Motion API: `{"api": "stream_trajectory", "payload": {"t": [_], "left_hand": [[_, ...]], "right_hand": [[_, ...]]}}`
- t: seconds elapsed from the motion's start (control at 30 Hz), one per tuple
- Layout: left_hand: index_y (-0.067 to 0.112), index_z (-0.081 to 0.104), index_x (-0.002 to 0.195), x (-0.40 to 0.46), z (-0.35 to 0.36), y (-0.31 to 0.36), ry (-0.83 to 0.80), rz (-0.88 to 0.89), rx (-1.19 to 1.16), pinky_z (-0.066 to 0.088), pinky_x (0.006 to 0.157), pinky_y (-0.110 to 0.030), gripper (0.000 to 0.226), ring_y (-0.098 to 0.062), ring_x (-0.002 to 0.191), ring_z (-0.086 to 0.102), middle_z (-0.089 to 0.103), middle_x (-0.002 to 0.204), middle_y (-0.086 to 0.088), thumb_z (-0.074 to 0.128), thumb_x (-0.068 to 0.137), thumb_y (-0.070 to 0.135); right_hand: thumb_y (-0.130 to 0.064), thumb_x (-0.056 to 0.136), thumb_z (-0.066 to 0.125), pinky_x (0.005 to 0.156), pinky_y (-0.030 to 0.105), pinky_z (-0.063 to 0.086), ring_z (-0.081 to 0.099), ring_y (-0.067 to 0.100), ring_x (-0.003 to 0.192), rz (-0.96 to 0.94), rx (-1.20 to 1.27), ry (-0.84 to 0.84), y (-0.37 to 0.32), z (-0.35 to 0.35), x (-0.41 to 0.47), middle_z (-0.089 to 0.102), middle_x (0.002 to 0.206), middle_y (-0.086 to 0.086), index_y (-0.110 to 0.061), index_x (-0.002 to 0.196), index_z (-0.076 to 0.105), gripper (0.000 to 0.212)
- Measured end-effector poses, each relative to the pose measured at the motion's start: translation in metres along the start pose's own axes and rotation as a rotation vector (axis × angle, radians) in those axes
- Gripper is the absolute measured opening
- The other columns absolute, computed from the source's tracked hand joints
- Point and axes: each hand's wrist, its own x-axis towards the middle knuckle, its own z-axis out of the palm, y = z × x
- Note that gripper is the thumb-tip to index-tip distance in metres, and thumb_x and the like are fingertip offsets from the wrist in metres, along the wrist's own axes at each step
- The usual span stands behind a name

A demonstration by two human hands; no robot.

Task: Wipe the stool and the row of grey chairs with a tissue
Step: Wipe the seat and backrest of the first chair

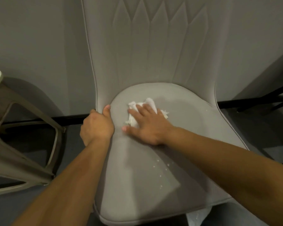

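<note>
A grey upholstered chair (153, 168) with a stitched high back fills the middle of the view. A crumpled white tissue (134, 119) lies at the back left of its seat. My right hand (147, 126) lies flat on the tissue with straight, spread fingers and presses it onto the seat. My left hand (97, 126) grips the left rim of the seat, thumb on top and fingers curled under the edge. Small white tissue crumbs (160, 168) dot the front of the seat. The stool (24, 144), metal-framed, stands at the left, only partly in view.
A grey wall (39, 46) rises right behind the chair, with a black skirting strip (72, 118) at the floor. Dark legs of other furniture (268, 98) show at the right. Something white (196, 216) lies on the floor by the chair's front right corner.
</note>
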Motion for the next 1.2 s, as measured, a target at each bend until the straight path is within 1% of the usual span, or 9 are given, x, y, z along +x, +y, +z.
{"api": "stream_trajectory", "payload": {"t": [0.13, 0.23, 0.37, 0.5, 0.6, 0.83, 0.93, 1.07, 1.2], "left_hand": [[0.007, 0.056, 0.108, -0.001, 0.000, -0.001, 0.001, 0.003, -0.014, 0.033, 0.069, -0.038, 0.070, -0.039, 0.096, 0.057, 0.063, 0.107, -0.020, 0.029, 0.093, 0.069], [0.008, 0.056, 0.108, -0.002, 0.000, -0.001, 0.000, -0.004, -0.029, 0.034, 0.068, -0.038, 0.070, -0.038, 0.095, 0.058, 0.063, 0.107, -0.019, 0.029, 0.092, 0.070], [0.010, 0.056, 0.104, -0.001, 0.002, -0.002, 0.002, -0.001, -0.030, 0.032, 0.067, -0.037, 0.067, -0.037, 0.093, 0.058, 0.063, 0.106, -0.018, 0.029, 0.092, 0.070], [0.006, 0.056, 0.109, 0.002, 0.004, -0.005, 0.023, 0.009, -0.017, 0.029, 0.070, -0.040, 0.071, -0.041, 0.100, 0.056, 0.061, 0.112, -0.022, 0.030, 0.092, 0.070], [0.006, 0.057, 0.109, 0.003, 0.007, -0.005, 0.040, 0.024, -0.012, 0.029, 0.070, -0.041, 0.071, -0.042, 0.100, 0.056, 0.061, 0.111, -0.023, 0.031, 0.092, 0.069], [0.005, 0.056, 0.109, 0.002, 0.006, -0.005, 0.034, 0.019, -0.015, 0.031, 0.069, -0.040, 0.071, -0.042, 0.099, 0.057, 0.062, 0.110, -0.022, 0.031, 0.092, 0.069], [0.006, 0.056, 0.111, 0.001, 0.005, -0.004, 0.024, 0.007, -0.020, 0.032, 0.070, -0.040, 0.069, -0.042, 0.100, 0.056, 0.062, 0.112, -0.022, 0.032, 0.092, 0.068], [0.006, 0.055, 0.114, 0.003, 0.004, -0.003, -0.006, 0.003, -0.010, 0.037, 0.075, -0.042, 0.070, -0.042, 0.103, 0.056, 0.061, 0.115, -0.021, 0.033, 0.092, 0.069], [0.004, 0.055, 0.119, 0.012, -0.002, -0.003, -0.086, 0.024, 0.015, 0.037, 0.074, -0.040, 0.072, -0.040, 0.106, 0.055, 0.059, 0.120, -0.020, 0.036, 0.092, 0.068]], "right_hand": [[-0.088, 0.080, 0.005, 0.120, 0.049, -0.003, -0.014, 0.018, 0.151, -0.162, -0.044, -0.009, -0.022, 0.019, -0.108, -0.001, 0.166, -0.008, -0.036, 0.156, 0.003, 0.092], [-0.087, 0.084, 0.006, 0.117, 0.042, -0.011, -0.021, 0.014, 0.149, -0.146, 0.005, -0.034, -0.024, 0.034, -0.149, -0.004, 0.165, -0.013, -0.045, 0.154, -0.004, 0.083], [-0.081, 0.085, 0.000, 0.120, 0.052, -0.001, -0.011, 0.024, 0.151, 0.057, -0.104, 0.115, -0.002, 0.026, -0.084, -0.002, 0.166, -0.009, -0.045, 0.154, -0.002, 0.078], [-0.081, 0.087, 0.008, 0.117, 0.057, -0.007, -0.014, 0.024, 0.151, 0.282, 0.001, 0.003, 0.048, -0.012, 0.026, -0.009, 0.165, -0.009, -0.047, 0.153, 0.002, 0.075], [-0.086, 0.081, 0.006, 0.116, 0.058, -0.009, -0.016, 0.024, 0.151, 0.328, 0.005, -0.037, 0.062, -0.016, 0.042, -0.011, 0.165, -0.008, -0.048, 0.153, 0.000, 0.082], [-0.093, 0.074, -0.002, 0.120, 0.052, -0.004, -0.025, 0.019, 0.148, 0.083, -0.014, -0.035, 0.020, 0.015, -0.129, -0.019, 0.163, -0.010, -0.043, 0.153, -0.014, 0.094], [-0.094, 0.077, 0.007, 0.118, 0.049, -0.010, -0.032, 0.020, 0.145, 0.016, -0.064, -0.102, -0.007, 0.030, -0.202, -0.022, 0.162, -0.007, -0.041, 0.153, -0.017, 0.096], [-0.092, 0.079, 0.015, 0.117, 0.058, -0.008, -0.029, 0.031, 0.146, -0.031, -0.158, -0.092, -0.032, 0.042, -0.207, -0.022, 0.162, 0.000, -0.036, 0.153, -0.017, 0.098], [-0.085, 0.082, 0.011, 0.117, 0.055, -0.011, -0.020, 0.029, 0.149, -0.053, -0.126, 0.038, -0.052, 0.046, -0.148, -0.011, 0.166, 0.000, -0.037, 0.157, -0.005, 0.090]]}}
